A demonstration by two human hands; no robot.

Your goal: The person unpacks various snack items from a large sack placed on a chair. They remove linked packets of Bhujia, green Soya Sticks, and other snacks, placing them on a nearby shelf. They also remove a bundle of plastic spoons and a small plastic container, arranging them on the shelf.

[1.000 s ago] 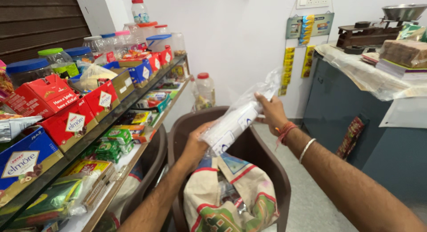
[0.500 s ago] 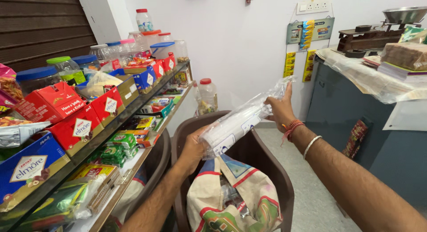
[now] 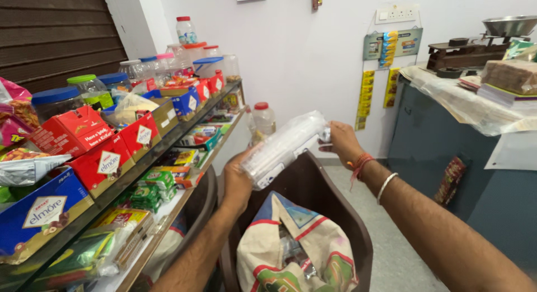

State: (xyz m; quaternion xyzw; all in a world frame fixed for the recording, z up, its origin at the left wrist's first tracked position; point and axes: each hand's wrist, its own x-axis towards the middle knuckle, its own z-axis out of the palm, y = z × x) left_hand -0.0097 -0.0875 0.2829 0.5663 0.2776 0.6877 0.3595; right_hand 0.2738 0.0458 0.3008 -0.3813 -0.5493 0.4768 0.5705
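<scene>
- The left hand (image 3: 238,183) grips the near end of a long clear plastic pack (image 3: 285,148), fingers curled around it from below.
- The right hand (image 3: 342,142) pinches the far end of the same pack, fingers closed on the plastic.
- The pack sits in the air between both hands, tilted, right above a brown chair (image 3: 313,208).
- It looks like a stack of see-through cups in a thin wrap. I think it is light and a bit squashy, and the wrap may be slippery. The cups could crack if squeezed hard, so holding both ends seems best.
- One pack. Two hands on it.
- One cloth bag (image 3: 263,253) with colored prints sits on the chair seat, just under the pack.
- One small bottle with a red cap (image 3: 262,119) stands behind the chair, by the wall.
- To the left is a shelf rack (image 3: 184,130) full of boxes and jars, too many to count well.
- To the far right stands one blue counter (image 3: 425,130) with one scale (image 3: 475,46) on top.
</scene>
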